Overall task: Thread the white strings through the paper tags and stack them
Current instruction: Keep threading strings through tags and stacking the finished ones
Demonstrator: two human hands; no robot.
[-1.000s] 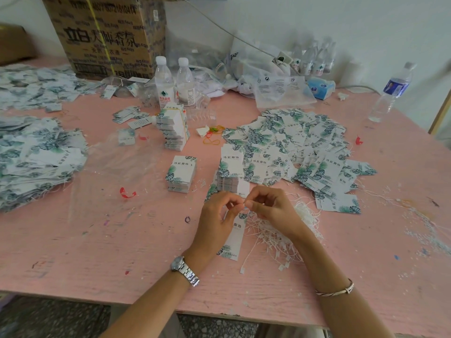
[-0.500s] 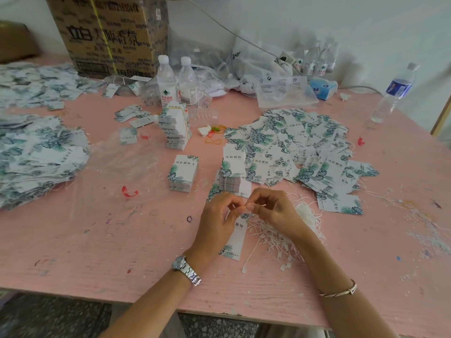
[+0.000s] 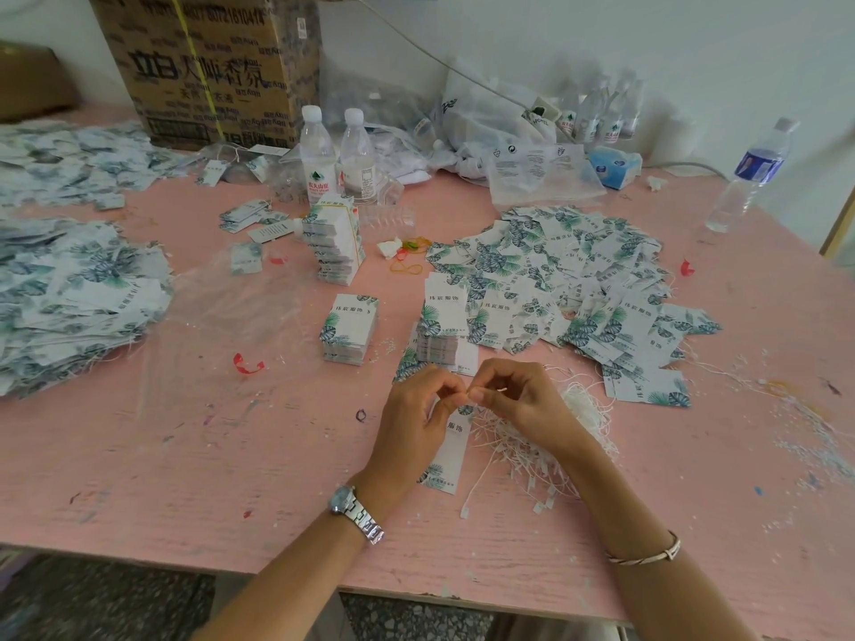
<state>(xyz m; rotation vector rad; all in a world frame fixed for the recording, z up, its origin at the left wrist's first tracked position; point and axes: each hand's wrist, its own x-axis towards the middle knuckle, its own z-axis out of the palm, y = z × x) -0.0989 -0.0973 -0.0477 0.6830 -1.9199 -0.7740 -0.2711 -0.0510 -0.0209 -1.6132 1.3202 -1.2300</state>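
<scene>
Bench (image 3: 185, 478), tag heap (image 3: 555, 279), strings (image 3: 532, 451): one tag (image 3: 451, 451) was mid-threading.
Left fingers (image 3: 440, 387) pinched the tag, right fingers (image 3: 486, 398) a string end (image 3: 498, 389) at its top; likely risks were missing the hole or dragging the tangle alongside.

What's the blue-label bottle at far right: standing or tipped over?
Standing. The blue-label bottle rests on its base on the pink table, cap up; the slight lean is likely lens distortion.
</scene>
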